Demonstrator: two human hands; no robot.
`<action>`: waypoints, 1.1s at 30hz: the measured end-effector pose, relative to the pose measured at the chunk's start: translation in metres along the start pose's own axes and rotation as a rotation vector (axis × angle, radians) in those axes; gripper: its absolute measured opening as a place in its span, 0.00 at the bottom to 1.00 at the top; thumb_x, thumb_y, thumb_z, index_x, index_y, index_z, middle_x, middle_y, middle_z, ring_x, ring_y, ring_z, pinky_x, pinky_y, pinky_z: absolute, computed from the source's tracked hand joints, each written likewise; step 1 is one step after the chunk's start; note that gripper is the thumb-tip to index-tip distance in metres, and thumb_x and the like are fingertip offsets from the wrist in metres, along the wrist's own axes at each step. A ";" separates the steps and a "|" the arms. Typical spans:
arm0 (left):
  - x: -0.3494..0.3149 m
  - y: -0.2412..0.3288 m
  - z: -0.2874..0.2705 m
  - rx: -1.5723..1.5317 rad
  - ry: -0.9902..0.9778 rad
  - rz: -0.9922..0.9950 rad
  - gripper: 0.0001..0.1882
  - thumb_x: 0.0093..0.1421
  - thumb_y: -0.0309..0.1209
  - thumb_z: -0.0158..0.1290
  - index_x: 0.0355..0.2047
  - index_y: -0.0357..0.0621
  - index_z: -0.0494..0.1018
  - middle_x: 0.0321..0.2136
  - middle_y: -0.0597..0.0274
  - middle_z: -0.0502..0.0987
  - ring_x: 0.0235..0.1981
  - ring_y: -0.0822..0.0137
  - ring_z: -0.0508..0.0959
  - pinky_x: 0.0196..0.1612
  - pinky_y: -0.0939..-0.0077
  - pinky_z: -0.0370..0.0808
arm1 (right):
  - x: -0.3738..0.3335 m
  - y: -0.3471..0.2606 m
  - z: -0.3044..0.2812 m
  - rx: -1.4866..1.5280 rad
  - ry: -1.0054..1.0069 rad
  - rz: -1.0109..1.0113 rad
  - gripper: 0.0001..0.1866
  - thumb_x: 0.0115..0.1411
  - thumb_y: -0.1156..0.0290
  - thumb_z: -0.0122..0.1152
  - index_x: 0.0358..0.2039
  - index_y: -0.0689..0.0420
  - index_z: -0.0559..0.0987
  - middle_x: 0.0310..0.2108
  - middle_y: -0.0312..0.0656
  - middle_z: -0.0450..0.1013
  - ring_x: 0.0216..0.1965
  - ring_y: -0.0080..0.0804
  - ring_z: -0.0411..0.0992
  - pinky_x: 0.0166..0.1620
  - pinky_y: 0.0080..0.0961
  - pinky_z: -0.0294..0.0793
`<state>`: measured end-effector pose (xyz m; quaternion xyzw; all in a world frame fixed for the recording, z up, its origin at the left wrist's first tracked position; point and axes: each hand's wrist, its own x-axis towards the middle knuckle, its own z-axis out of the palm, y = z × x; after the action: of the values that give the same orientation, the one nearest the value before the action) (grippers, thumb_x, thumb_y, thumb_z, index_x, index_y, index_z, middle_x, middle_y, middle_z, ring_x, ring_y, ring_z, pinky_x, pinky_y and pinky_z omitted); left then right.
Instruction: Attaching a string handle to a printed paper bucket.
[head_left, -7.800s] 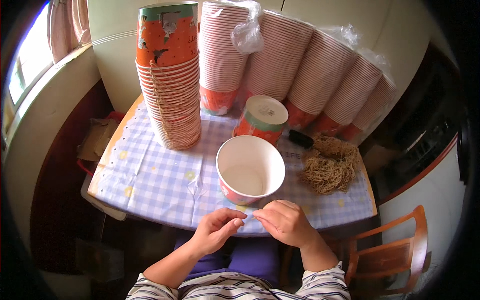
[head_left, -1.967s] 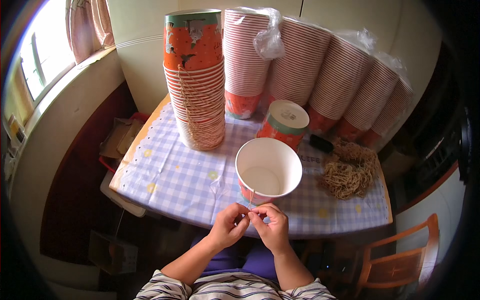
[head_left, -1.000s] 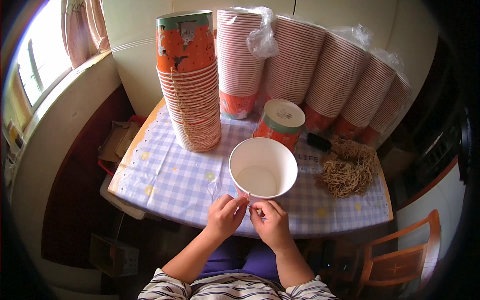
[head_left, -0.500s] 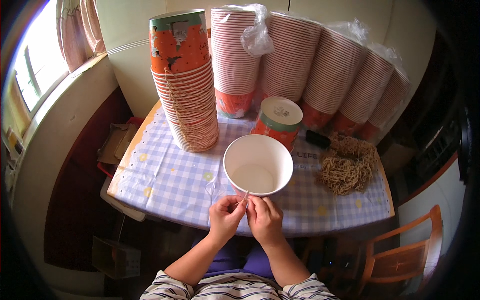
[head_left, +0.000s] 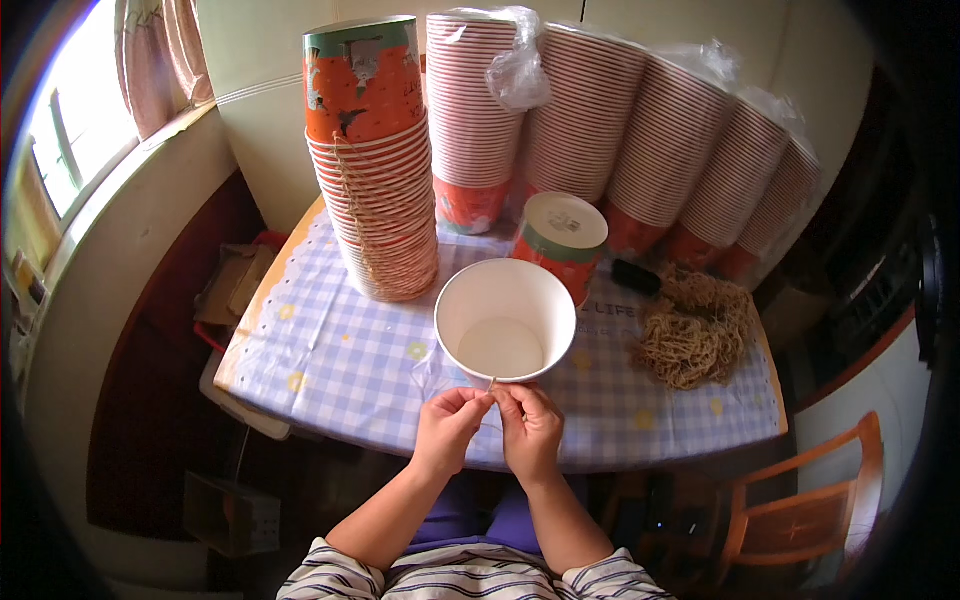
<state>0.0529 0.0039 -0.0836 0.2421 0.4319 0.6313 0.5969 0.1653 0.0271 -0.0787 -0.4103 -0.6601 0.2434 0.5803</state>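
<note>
A white-lined paper bucket [head_left: 505,315] stands upright at the front middle of the table, its open mouth facing me. Just below its near rim, my left hand [head_left: 450,425] pinches a thin string [head_left: 493,384]. My right hand [head_left: 530,425] meets it there, thumb and fingers closed on the same string. The fingertips of both hands almost touch. A thin loose length of the string seems to hang between the hands; the exact grip on it is too small to make out.
On the checked tablecloth [head_left: 330,350], a tall stack of orange buckets [head_left: 375,200] with strings hanging down stands left. Several plastic-wrapped stacks [head_left: 580,110] line the back. An upturned bucket [head_left: 565,225] sits behind mine. A string bundle [head_left: 695,345] and a black object [head_left: 636,277] lie right, a wooden chair [head_left: 810,500] beyond.
The bucket has shifted slightly left and away from me. My right hand has turned a little, its fingers now nearer the rim. Both hands keep pinching the string.
</note>
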 end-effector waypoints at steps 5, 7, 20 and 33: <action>-0.005 0.003 0.006 0.026 0.028 0.065 0.05 0.57 0.27 0.57 0.29 0.38 0.75 0.20 0.70 0.72 0.18 0.81 0.66 0.21 0.87 0.61 | -0.002 -0.001 0.004 -0.054 0.029 -0.041 0.04 0.57 0.77 0.61 0.33 0.63 0.79 0.30 0.45 0.77 0.31 0.35 0.77 0.35 0.26 0.75; -0.006 0.004 0.008 0.008 0.024 0.098 0.05 0.57 0.28 0.57 0.29 0.38 0.75 0.19 0.71 0.72 0.18 0.81 0.66 0.21 0.87 0.61 | -0.002 0.000 0.004 -0.110 0.038 -0.087 0.04 0.56 0.77 0.61 0.33 0.63 0.79 0.30 0.45 0.77 0.31 0.36 0.77 0.35 0.27 0.75; -0.003 0.006 0.001 -0.029 -0.032 -0.021 0.07 0.58 0.30 0.58 0.28 0.39 0.74 0.19 0.71 0.70 0.18 0.81 0.64 0.21 0.87 0.60 | -0.007 0.011 -0.007 0.294 -0.180 0.309 0.06 0.60 0.76 0.57 0.36 0.63 0.79 0.36 0.44 0.78 0.37 0.30 0.76 0.41 0.23 0.74; -0.008 0.011 0.008 0.127 -0.049 0.081 0.08 0.58 0.27 0.58 0.31 0.32 0.77 0.26 0.64 0.78 0.25 0.80 0.73 0.28 0.87 0.68 | -0.004 0.002 -0.004 0.661 -0.087 0.530 0.07 0.61 0.75 0.58 0.37 0.64 0.80 0.37 0.39 0.78 0.39 0.21 0.73 0.44 0.20 0.72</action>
<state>0.0546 -0.0013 -0.0687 0.3122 0.4461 0.6201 0.5648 0.1694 0.0245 -0.0814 -0.3471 -0.4423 0.5996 0.5696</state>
